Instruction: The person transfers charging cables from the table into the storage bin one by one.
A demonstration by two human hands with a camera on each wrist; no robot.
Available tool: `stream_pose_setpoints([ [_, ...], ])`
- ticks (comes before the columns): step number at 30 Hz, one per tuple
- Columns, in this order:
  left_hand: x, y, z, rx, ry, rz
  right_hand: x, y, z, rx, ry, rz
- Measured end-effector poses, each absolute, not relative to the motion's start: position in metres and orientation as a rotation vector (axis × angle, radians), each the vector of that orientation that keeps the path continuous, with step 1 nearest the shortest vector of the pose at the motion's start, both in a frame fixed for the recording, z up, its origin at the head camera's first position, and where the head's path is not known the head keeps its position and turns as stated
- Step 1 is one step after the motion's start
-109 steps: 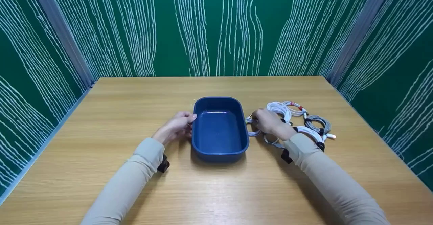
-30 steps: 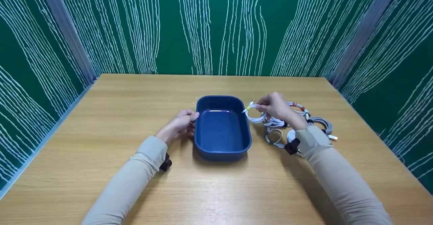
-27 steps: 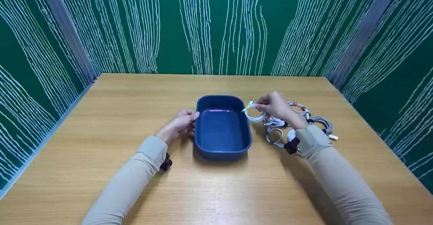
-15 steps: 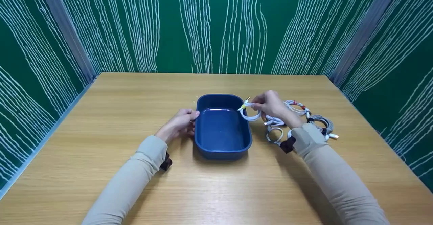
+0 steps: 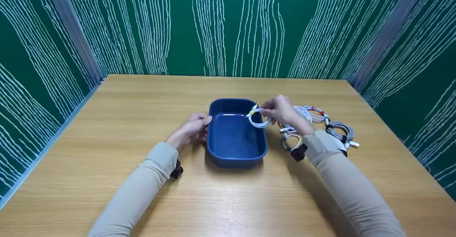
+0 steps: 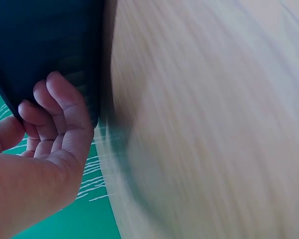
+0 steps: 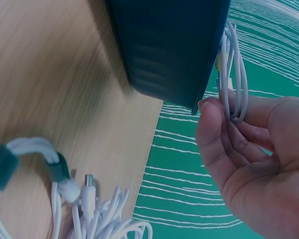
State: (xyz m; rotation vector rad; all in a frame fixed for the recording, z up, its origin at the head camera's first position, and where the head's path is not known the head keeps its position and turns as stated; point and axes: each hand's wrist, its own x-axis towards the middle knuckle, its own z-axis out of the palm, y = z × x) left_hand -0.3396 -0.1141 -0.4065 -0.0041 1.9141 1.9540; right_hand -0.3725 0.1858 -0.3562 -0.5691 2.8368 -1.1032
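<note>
White cable (image 5: 259,125) — pinched in our right hand (image 5: 280,109) — hangs over the blue bin (image 5: 236,163), whose left side our left hand (image 5: 191,128) grips.

I can pass lower ctr & far L over table (image 5: 228,201), or down into tub (image 5: 237,162). In my way: tub walls mid-frame, coil (image 5: 260,125) in my R hand (image 5: 282,111) at R rim, cables (image 5: 303,113) ctr-R.
</note>
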Motion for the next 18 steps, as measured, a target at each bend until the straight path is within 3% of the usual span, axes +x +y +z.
stream_pose_setpoints([
  [5,-0.35,-0.116,-0.418,0.027,1.879,1.99,-0.372,0.182,-0.354,-0.544,2.824,-1.106],
  [18,-0.337,-0.113,-0.402,-0.042,1.972,1.914,-0.371,0.175,-0.355,-0.588,2.818,-1.146],
])
